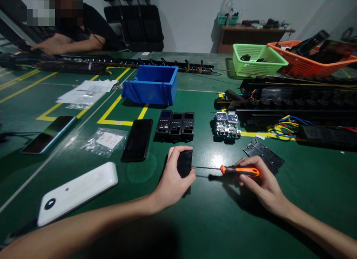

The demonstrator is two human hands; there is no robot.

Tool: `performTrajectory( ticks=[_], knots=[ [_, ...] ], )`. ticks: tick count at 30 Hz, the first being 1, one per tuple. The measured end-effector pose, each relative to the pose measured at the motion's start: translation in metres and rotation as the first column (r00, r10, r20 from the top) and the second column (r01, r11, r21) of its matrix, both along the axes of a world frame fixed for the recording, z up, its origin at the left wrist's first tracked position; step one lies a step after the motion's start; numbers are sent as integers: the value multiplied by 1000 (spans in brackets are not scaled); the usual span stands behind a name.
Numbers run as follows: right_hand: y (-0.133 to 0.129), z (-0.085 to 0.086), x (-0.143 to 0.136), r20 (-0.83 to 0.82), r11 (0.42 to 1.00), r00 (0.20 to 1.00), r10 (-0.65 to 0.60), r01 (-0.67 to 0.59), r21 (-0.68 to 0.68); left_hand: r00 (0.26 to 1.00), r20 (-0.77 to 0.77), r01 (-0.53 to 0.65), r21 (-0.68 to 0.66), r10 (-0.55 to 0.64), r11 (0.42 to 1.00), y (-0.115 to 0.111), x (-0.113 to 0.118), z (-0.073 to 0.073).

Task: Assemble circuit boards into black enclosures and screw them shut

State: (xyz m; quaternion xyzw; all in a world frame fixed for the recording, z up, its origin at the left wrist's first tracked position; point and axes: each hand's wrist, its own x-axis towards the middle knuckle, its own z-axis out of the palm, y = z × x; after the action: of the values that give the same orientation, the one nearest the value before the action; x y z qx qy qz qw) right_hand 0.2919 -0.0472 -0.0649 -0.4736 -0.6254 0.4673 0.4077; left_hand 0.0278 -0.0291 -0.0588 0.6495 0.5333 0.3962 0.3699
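My left hand (174,177) is closed around a small black plastic housing (185,163) and holds it up on its edge over the green table. In my right hand (260,181) is a screwdriver (240,171) with an orange and black handle. Its thin shaft points left, and the tip meets the housing's right edge near my left thumb. Just beyond stand several black modules (175,126) side by side. Small circuit boards (227,124) with displays lie to their right. Flat black plastic covers (263,155) rest behind my right hand.
A blue bin (152,85) stands behind the modules. Phones (137,140), a plastic bag (106,141) and a white device (79,192) lie left. Black rails with wires (287,127), a green basket (258,60) and an orange basket (309,62) are right. A person (92,32) sits across the table.
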Motion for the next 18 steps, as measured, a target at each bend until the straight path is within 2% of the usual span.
performTrajectory(
  ticks=[6,18],
  knots=[
    [0,-1,1,54,999,998,-40,40,-6,1000,-6,1,-4,-1,1000,0,0,-1],
    [-1,-1,1,5,996,1000,19,-19,-84,1000,-21,-6,9,6,1000,1,1,-1]
  ],
)
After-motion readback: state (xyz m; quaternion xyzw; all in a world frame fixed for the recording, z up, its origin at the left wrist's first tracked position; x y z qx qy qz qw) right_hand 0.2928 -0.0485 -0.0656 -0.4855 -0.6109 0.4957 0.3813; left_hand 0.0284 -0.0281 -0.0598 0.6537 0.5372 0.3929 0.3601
